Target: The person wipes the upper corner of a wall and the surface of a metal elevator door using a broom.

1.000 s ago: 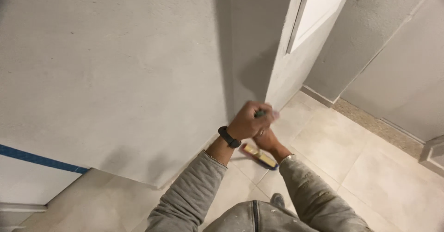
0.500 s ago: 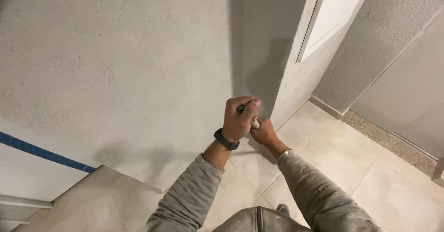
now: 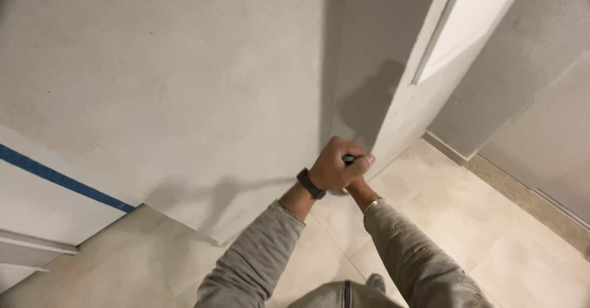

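Both hands drifting right + slightly down vs 0.5 s ago, view tilting too.
Left hand (image 3: 335,168) fisting round thin green-tipped tool handle (image 3: 348,159) by grey plaster wall corner (image 3: 329,99); right hand (image 3: 359,188) tucked under it, mostly hidden, grip can't tell.

Left hand: your left hand (image 3: 335,165) is fisted around a handle (image 3: 348,159), close to the wall corner (image 3: 324,99).
Right hand: your right hand (image 3: 359,188) sits mostly hidden beneath it.
Tape: blue tape (image 3: 61,179) runs far left of that corner.
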